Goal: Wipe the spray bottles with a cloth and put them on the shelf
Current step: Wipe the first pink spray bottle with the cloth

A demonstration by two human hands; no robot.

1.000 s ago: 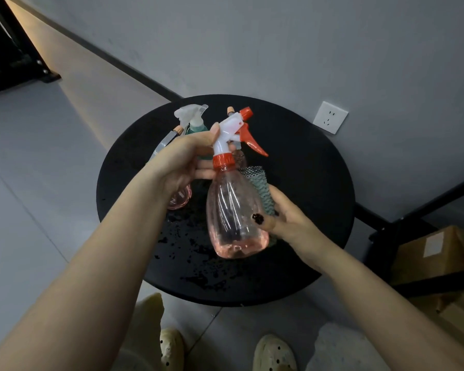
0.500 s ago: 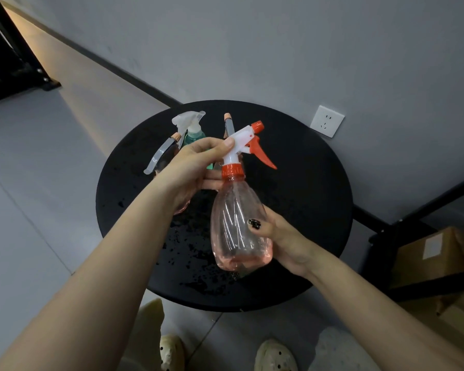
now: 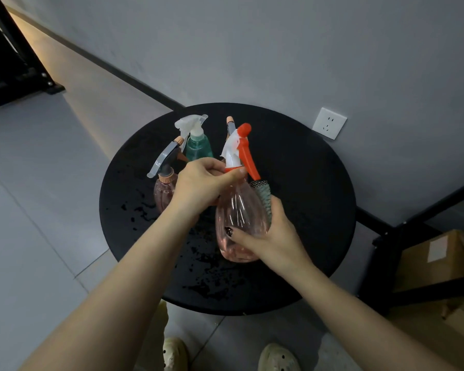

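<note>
I hold a clear pink spray bottle (image 3: pixel 239 210) with a white head and orange trigger above the round black table (image 3: pixel 306 188). My left hand (image 3: pixel 201 183) pinches its orange neck collar. My right hand (image 3: pixel 273 236) grips the bottle's body from the right, with a grey-green mesh cloth (image 3: pixel 263 194) pressed between palm and bottle. Behind stand a pink bottle with a grey trigger (image 3: pixel 164 180), a teal bottle with a clear head (image 3: pixel 197 145), and a third bottle's orange-tipped nozzle (image 3: pixel 230 123), mostly hidden.
Water droplets speckle the tabletop's front half. A wall socket (image 3: pixel 329 123) sits behind the table. A black metal shelf frame (image 3: pixel 391 236) with cardboard boxes (image 3: pixel 437 255) stands at the right. Another dark frame (image 3: pixel 14 70) is at the far left. My shoes (image 3: pixel 174 354) are below.
The bottle has turned about its axis, so the orange trigger now points toward me and right. The cloth, hidden half a second ago, shows again at the bottle's right side.
</note>
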